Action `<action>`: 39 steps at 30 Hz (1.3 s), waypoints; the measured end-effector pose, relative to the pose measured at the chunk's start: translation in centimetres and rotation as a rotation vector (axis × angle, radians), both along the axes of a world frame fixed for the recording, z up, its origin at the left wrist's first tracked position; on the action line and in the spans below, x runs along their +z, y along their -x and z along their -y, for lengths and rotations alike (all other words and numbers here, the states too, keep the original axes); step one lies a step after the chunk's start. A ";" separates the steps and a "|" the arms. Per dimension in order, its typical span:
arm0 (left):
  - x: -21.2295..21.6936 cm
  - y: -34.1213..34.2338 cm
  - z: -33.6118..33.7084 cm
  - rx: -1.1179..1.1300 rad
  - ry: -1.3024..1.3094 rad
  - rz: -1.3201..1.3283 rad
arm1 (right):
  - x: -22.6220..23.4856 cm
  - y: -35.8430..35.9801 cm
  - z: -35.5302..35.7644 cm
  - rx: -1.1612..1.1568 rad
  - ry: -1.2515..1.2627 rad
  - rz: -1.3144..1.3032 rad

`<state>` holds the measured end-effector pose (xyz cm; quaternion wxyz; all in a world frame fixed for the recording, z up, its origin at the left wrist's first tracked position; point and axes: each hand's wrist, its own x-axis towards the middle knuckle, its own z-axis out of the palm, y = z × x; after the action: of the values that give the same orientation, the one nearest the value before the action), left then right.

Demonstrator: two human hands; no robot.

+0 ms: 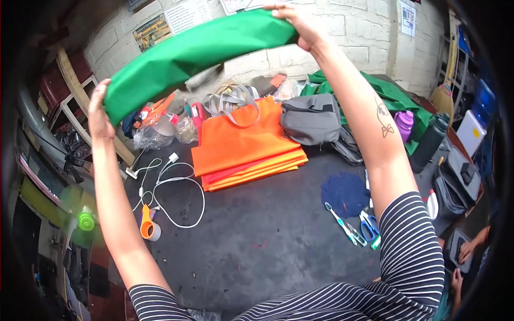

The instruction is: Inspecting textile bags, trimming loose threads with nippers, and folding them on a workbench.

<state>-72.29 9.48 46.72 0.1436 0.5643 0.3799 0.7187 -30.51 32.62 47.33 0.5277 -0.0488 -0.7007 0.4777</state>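
Head view: we hold a green cloth (193, 51) stretched in the air above the far side of the table (257, 241), left hand (99, 115) gripping its left end, right hand (292, 24) its right; it looks folded into a long band, not yet laid down. The near table lies bare; orange bags (243, 147) far, cable (171, 192) and tape (149, 224) left, scissors (367, 227) right.

A long folded green fabric piece (187, 53) is held stretched in the air, arching slightly, high above the counter.
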 end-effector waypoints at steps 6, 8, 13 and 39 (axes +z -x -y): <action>-18.4 3.9 -7.3 -0.081 0.632 0.156 | -17.8 3.7 -6.2 -0.323 0.243 0.444; -24.6 -1.5 -11.0 0.025 0.963 0.068 | -27.3 0.6 -9.1 -0.320 0.414 0.497; -34.6 -2.2 -8.6 0.556 0.717 -0.459 | -30.9 2.3 -7.5 -0.265 0.540 0.562; -41.1 -36.5 -0.5 0.219 0.807 -1.178 | -23.7 -27.0 -15.1 -1.582 -0.174 1.013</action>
<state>-35.76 9.96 5.66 0.0397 0.7197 0.6845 0.1091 -3.49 47.74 23.66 0.3333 -0.6726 -0.6432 -0.1513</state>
